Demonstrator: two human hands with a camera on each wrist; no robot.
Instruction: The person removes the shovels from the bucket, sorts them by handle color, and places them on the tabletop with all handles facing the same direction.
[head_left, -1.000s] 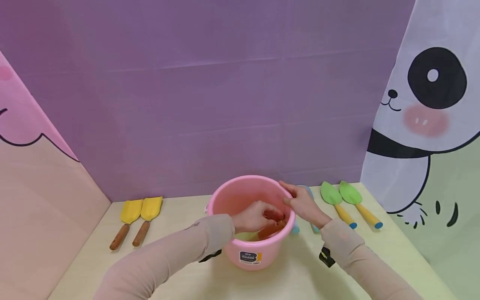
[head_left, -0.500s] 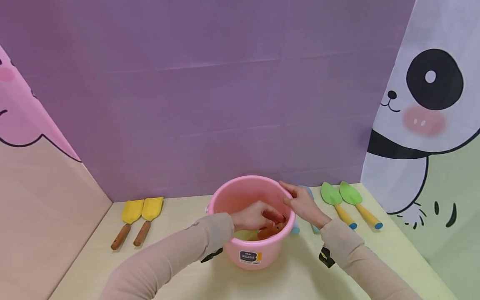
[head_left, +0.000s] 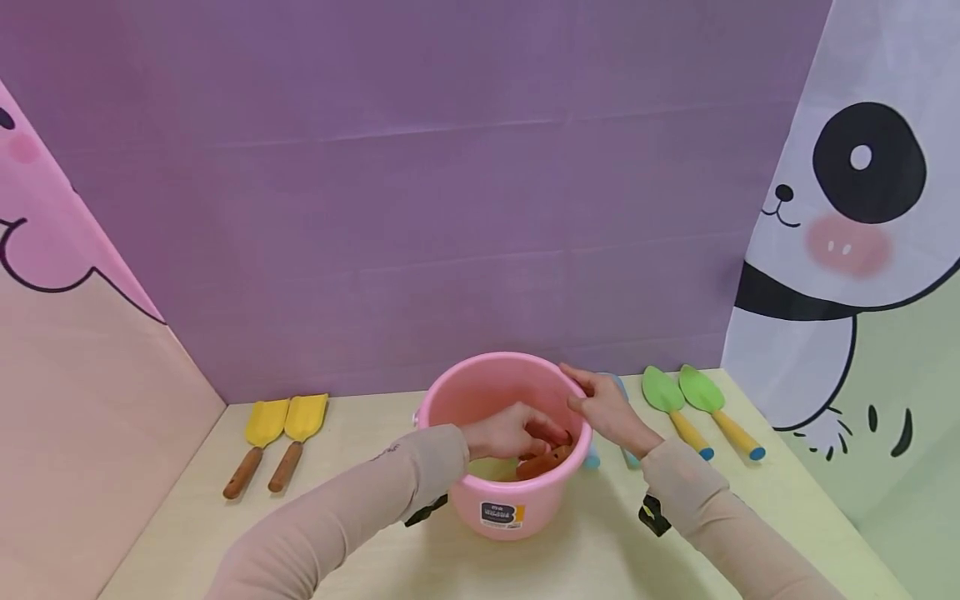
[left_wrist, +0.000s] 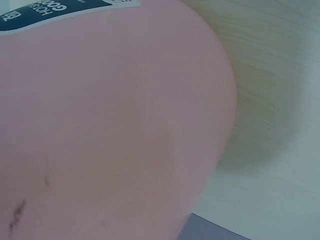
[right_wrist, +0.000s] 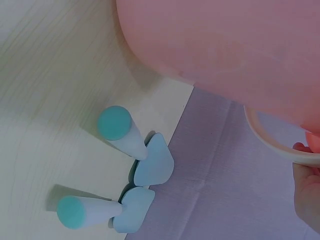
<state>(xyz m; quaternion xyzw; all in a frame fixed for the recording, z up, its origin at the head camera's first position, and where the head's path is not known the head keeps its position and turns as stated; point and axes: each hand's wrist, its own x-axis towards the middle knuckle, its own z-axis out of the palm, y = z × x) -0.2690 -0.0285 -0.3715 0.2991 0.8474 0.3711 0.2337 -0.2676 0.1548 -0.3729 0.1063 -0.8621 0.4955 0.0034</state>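
A pink bucket [head_left: 510, 508] stands upright on the table in the head view; its wall fills much of the left wrist view [left_wrist: 115, 100]. My left hand [head_left: 508, 432] reaches inside it with bent fingers, at a brown wooden handle [head_left: 542, 463] leaning by the inner right wall. Whether the fingers pinch that handle is unclear, and the tool's other end is hidden. My right hand [head_left: 611, 410] grips the bucket's right rim; part of that hand [right_wrist: 306, 197] shows at the rim in the right wrist view.
Two yellow shovels [head_left: 285, 423] with wooden handles lie left. Right of the bucket are two blue trowels [right_wrist: 154, 162], mostly hidden in the head view. Two green trowels [head_left: 681, 387] with yellow handles lie farther right. A purple cloth backdrop [head_left: 390, 208] rises behind the table.
Inside the bucket, my left fingers have spread slightly and more of the brown handle shows. My right hand stays on the rim. The head view has shifted slightly.
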